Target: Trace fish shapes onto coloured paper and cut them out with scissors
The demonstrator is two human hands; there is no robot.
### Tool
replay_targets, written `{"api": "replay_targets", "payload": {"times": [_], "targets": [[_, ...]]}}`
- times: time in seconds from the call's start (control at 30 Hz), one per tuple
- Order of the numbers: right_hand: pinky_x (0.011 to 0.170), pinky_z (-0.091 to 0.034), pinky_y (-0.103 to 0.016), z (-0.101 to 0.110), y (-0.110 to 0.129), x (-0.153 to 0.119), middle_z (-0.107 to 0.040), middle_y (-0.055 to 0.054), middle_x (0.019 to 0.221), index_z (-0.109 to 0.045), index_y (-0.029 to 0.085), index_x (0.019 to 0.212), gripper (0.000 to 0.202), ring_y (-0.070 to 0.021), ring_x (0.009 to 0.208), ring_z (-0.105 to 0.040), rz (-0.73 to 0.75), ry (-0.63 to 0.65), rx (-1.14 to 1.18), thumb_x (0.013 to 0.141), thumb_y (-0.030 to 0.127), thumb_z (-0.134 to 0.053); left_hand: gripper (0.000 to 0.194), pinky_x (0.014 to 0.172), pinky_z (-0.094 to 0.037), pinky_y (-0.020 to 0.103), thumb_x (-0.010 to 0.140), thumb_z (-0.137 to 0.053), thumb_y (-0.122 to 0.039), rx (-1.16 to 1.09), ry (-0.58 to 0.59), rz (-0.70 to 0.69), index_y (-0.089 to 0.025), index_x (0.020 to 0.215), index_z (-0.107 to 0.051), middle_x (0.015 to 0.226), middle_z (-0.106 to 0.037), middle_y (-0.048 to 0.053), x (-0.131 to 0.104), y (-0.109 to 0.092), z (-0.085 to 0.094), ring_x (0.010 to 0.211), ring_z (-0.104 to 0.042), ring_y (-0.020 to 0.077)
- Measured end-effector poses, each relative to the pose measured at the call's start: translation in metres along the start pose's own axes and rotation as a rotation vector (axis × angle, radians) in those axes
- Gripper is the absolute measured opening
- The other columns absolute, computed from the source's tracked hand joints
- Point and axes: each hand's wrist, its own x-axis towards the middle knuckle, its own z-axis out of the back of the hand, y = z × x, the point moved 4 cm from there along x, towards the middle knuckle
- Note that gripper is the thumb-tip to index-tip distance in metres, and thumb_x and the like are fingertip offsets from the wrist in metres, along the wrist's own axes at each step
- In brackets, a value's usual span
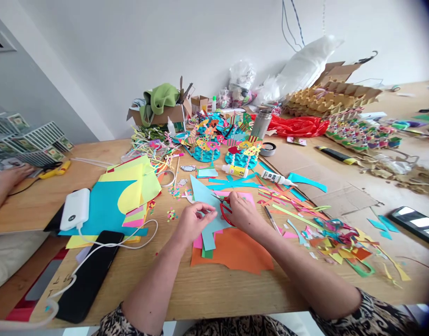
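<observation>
Hands, the right gripping scissors, are near bottles with illegible labels.

- The right hand gripped red-handled metal scissors.
- The left hand curled its fingers above pale-blue paper.
- A wavy-edged orange paper sheet lay partly underneath.

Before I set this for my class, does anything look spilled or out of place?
Yes. Coloured dots lie loose on the tabletop, as if spilled. A yellow-labelled bottle and a white bottle lie on their sides, not upright. The orange sheet has an uneven lower edge, unlike a straight cut.
</observation>
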Motion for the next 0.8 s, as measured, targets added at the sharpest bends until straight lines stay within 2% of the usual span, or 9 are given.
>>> {"api": "replay_targets", "payload": {"times": [0.1, 0.23, 0.37, 0.57, 0.8], "targets": [[0.068, -0.038, -0.027, 0.000, -0.001, -0.001, -0.061, -0.014, 0.104, -0.046, 0.013, 0.102, 0.025, -0.0250, 0.096, -0.061, -0.006, -0.017, 0.024, 0.078, 0.015, -0.055, 0.027, 0.064, -0.040, 0.026, 0.077, -0.066, -0.039, -0.352, 0.107, 0.055, -0.016, 0.090, -0.072, 0.087, -0.068, 0.007, -0.003, -0.008, -0.002, 0.076, -0.056, 0.0160], [0.066, -0.037, -0.027, -0.003, -0.003, -0.002, -0.061, -0.014, 0.100, -0.046, 0.013, 0.100, 0.021, -0.0244, 0.091, -0.061, -0.010, -0.040, 0.056, 0.080, 0.016, -0.053, 0.021, 0.064, -0.039, 0.025, 0.077, -0.066, -0.032, -0.559, 0.181, 0.089, -0.013, 0.084, -0.073, 0.081, -0.066, 0.007, -0.007, -0.013, -0.005, 0.073, -0.054, 0.0140], [0.065, -0.037, -0.027, -0.004, -0.004, -0.005, -0.060, -0.013, 0.098, -0.046, 0.013, 0.099, 0.023, -0.0236, 0.088, -0.060, -0.016, -0.051, 0.079, 0.078, 0.013, -0.054, 0.018, 0.061, -0.038, 0.025, 0.078, -0.065, -0.030, -0.743, 0.192, 0.106, -0.013, 0.072, -0.064, 0.076, -0.061, 0.005, -0.007, -0.013, -0.007, 0.073, -0.057, 0.0151], [0.065, -0.038, -0.025, -0.001, -0.004, -0.008, -0.060, -0.010, 0.093, -0.046, 0.015, 0.095, 0.013, -0.0212, 0.085, -0.061, -0.019, -0.077, 0.118, 0.082, 0.014, -0.049, 0.023, 0.059, -0.039, 0.026, 0.080, -0.063, -0.034, -0.778, 0.166, 0.087, -0.015, 0.070, -0.057, 0.072, -0.054, 0.003, -0.007, -0.015, -0.008, 0.070, -0.056, 0.0151], [0.073, -0.041, -0.030, -0.003, -0.007, -0.009, -0.061, -0.012, 0.094, -0.047, 0.016, 0.089, 0.008, -0.0248, 0.088, -0.057, 0.037, -0.154, 0.098, 0.082, 0.017, -0.051, 0.023, 0.062, -0.039, 0.025, 0.078, -0.068, -0.035, -0.692, 0.161, 0.094, -0.013, 0.073, -0.064, 0.070, -0.060, 0.004, -0.008, -0.012, -0.011, 0.068, -0.055, 0.0130]]}}
